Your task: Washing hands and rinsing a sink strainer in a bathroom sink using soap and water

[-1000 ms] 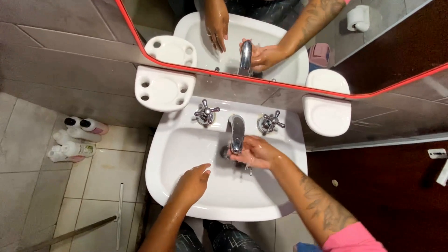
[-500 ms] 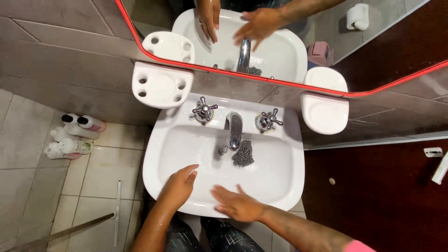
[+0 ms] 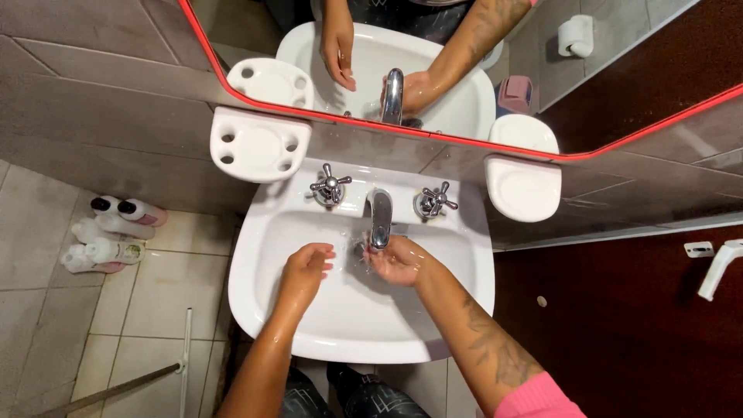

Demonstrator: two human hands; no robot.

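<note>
Pink sleeve [image 3: 538, 399] on tattooed right forearm [image 3: 487, 348]; dark patterned trousers [image 3: 364, 395].

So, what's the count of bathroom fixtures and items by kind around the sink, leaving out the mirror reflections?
Cross-handle taps: 2
Chrome spout: 1
White sink: 1
White wall holders: 2
Bottles on the floor: about 4, bunched, hard to separate
Hands: 2, left hand, right hand
Total: about 12

Grey wall tiles [image 3: 93, 116], red-framed mirror [image 3: 619, 70], beige floor [image 3: 155, 302].
</note>
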